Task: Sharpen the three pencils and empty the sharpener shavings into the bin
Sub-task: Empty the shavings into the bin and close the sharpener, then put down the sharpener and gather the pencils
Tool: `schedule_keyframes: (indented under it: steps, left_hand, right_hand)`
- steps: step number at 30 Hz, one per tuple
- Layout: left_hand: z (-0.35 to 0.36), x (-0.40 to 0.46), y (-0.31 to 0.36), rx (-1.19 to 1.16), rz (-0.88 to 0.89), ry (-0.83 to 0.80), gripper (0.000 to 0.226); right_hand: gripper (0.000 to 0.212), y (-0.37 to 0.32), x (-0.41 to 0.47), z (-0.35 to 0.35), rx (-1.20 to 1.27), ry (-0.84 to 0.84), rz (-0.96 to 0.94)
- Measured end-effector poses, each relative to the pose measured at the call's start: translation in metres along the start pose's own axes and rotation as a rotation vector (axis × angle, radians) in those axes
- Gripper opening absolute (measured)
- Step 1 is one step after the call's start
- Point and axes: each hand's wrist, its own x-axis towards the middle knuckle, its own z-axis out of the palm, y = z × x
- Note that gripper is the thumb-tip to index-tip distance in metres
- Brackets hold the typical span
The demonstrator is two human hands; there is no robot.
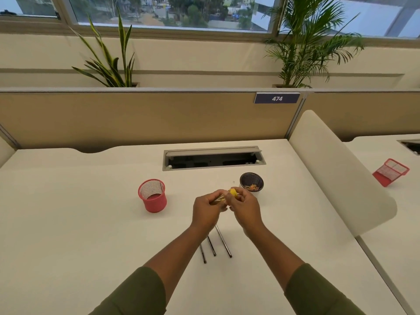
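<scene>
My left hand [208, 211] and my right hand [245, 206] meet above the middle of the desk. The right hand grips the yellow part of the sharpener [233, 192]. The left hand holds a small clear piece [220, 199] against it, seemingly the sharpener's cover. Three dark pencils [213, 245] lie side by side on the desk below my wrists, their upper ends hidden by my left arm. A small dark bin [251, 181] with orange shavings inside stands just behind my right hand.
A red mesh cup [152, 195] stands left of my hands. A cable slot [213, 158] is set in the desk [68, 212] behind them. A white divider [336, 178] bounds the right side, with a tipped red mesh holder [391, 172] beyond it.
</scene>
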Motion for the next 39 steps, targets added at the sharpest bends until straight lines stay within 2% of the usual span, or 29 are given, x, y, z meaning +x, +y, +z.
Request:
schedule_keyframes:
  steps: [4, 6, 8, 10, 11, 12, 15, 18, 22, 26, 28, 31, 34, 39]
  left_hand:
    - [-0.004, 0.004, -0.018, 0.166, -0.118, -0.103, 0.044]
    - [-0.010, 0.005, -0.025, 0.329, -0.152, -0.049, 0.032]
    - [-0.021, 0.006, -0.036, 0.537, -0.179, 0.063, 0.009]
    - [-0.031, 0.009, -0.051, 0.659, -0.282, 0.161, 0.019]
    - [-0.037, 0.009, -0.056, 0.702, -0.349, 0.181, 0.014]
    - [-0.041, 0.010, -0.063, 0.755, -0.398, 0.177, 0.010]
    - [-0.044, 0.005, -0.081, 0.903, -0.463, 0.096, 0.030]
    - [-0.039, 0.003, -0.093, 0.896, -0.479, 0.095, 0.032]
    - [-0.037, 0.009, -0.096, 0.869, -0.483, 0.184, 0.020]
    - [-0.039, 0.013, -0.090, 0.828, -0.510, 0.248, 0.028]
    - [-0.040, 0.017, -0.089, 0.796, -0.536, 0.262, 0.027]
    - [-0.038, 0.023, -0.087, 0.717, -0.588, 0.282, 0.019]
    - [-0.032, 0.028, -0.085, 0.691, -0.604, 0.255, 0.018]
    - [-0.020, 0.035, -0.084, 0.663, -0.611, 0.251, 0.014]
  right_hand:
    - [0.026, 0.012, 0.008, 0.002, 0.123, 0.085, 0.128]
    - [0.021, 0.016, 0.010, -0.004, 0.070, 0.076, 0.137]
    - [0.024, 0.025, 0.013, -0.013, -0.237, 0.035, 0.082]
    - [0.033, 0.041, 0.018, -0.021, -0.608, -0.015, 0.047]
    - [0.038, 0.051, 0.020, -0.023, -0.735, -0.038, 0.057]
    - [0.040, 0.060, 0.021, -0.025, -0.815, -0.062, 0.076]
    - [0.039, 0.078, 0.020, -0.025, -0.925, -0.122, 0.087]
    - [0.036, 0.089, 0.021, -0.024, -0.982, -0.132, 0.063]
    - [0.035, 0.097, 0.020, -0.021, -1.016, -0.126, 0.040]
    - [0.042, 0.100, 0.018, -0.019, -1.051, -0.119, 0.033]
    - [0.046, 0.099, 0.015, -0.017, -1.182, -0.046, -0.053]
    - [0.033, 0.090, 0.010, -0.007, -1.285, 0.030, -0.309]
    - [0.018, 0.084, 0.008, 0.012, -1.255, -0.097, -0.419]
    - [0.020, 0.087, 0.001, 0.037, -1.359, -0.265, -0.311]
